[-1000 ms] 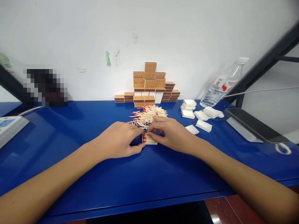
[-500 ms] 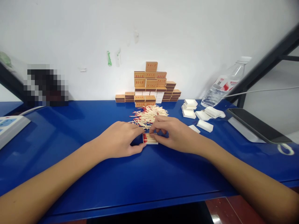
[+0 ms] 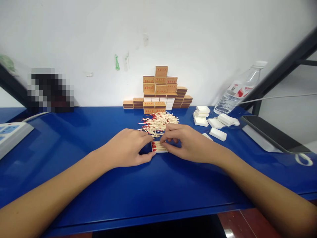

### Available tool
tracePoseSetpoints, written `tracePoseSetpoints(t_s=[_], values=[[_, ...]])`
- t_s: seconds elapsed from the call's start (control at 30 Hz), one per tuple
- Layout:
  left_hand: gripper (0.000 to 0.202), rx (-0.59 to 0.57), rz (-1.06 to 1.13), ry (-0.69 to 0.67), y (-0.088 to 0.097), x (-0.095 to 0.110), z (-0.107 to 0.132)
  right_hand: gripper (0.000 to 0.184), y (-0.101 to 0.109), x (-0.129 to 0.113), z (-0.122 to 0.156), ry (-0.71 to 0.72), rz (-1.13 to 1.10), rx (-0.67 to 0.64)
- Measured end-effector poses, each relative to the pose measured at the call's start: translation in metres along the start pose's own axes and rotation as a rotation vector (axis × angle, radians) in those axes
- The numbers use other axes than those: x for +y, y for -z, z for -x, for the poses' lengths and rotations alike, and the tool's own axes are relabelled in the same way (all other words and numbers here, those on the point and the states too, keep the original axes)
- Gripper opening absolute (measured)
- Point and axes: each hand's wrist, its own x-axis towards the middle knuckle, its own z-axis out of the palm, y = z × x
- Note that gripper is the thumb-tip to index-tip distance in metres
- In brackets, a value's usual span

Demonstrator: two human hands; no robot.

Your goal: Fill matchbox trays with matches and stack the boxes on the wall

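A small white matchbox tray (image 3: 161,151) lies on the blue table, filled with red-headed matches (image 3: 158,147) whose heads point left. My left hand (image 3: 127,147) grips the tray's left end, thumb at the near corner and fingers at the far one. Over the right part of the tray, my right hand (image 3: 184,142) has its thumb and index finger closed together, touching the matches; whether a match is between the fingertips is hidden. Just behind the tray spreads a loose pile of matches (image 3: 160,122), partly covered by my right fingers.
Brown matchboxes (image 3: 160,88) are stacked against the wall. White empty trays (image 3: 218,134) lie to the right, near a leaning water bottle (image 3: 230,94). A phone (image 3: 274,134) rests on a white block at far right. A power strip (image 3: 15,135) sits at far left.
My right fingertips have shifted slightly right along the tray, uncovering a little more of the matches. My left hand stays at the tray's left end.
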Motion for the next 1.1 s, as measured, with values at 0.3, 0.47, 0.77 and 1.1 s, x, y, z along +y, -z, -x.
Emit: tracePoseSetpoints(t_s=[0.3,0.47,0.77,1.1], values=[[0.028,0.000,-0.004,-0.006,-0.002,-0.001,-0.001,0.014,-0.002,0.000,-0.002,0.012,0.017,0.004],[0.027,0.006,-0.001,-0.011,-0.002,-0.001,-0.001,0.015,-0.003,-0.001,-0.002,0.019,0.003,0.011],[0.025,0.022,0.002,-0.016,-0.002,-0.001,-0.001,0.023,-0.006,-0.002,0.001,0.049,-0.024,-0.007],[0.024,0.081,0.097,0.005,0.000,-0.004,0.000,0.023,0.049,0.040,0.020,-0.234,0.270,-0.054]])
